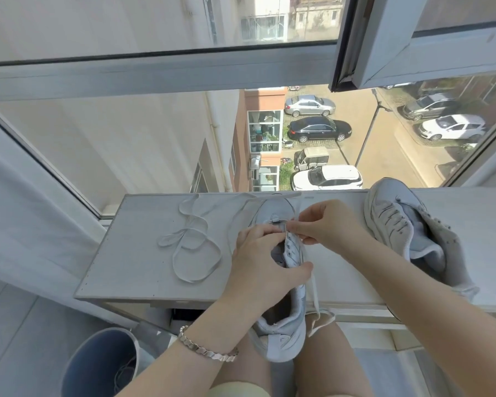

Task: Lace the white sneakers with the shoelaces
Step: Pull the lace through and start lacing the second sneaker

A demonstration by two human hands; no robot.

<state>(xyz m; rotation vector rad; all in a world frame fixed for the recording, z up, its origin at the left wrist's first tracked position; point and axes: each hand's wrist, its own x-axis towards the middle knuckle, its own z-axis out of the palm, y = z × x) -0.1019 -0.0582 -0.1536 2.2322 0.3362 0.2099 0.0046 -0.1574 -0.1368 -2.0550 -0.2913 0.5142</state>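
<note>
One white sneaker (284, 319) lay lengthwise at the front edge of the windowsill (143, 253), with its toe toward the glass and its heel hanging over the edge above the person's knees. The left hand (261, 262) gripped this sneaker from the left side: the thumb pressed on the right eyelet flap and the other fingers were curled around the left flap near the tongue. The right hand (324, 222) was over the front eyelets, and its thumb and index finger were closed in a pinch on a thin shoelace (315, 293). One part of this lace ran down along the right side of the sneaker and hung below the sill edge. Whether the lace tip was already inside an eyelet, I could not tell.

A second shoelace (189, 245) lay loose in loops on the sill, to the left of the held sneaker and not touching it. The second sneaker (407, 230) rested tilted on its side at the right of the sill, well apart from the hands, with no lace visible in it.

A silver bracelet (209, 349) was on the left wrist. A round bin (100, 362) stood on the floor at lower left. Through the window (155, 73), parked cars (318, 128) were seen below.
</note>
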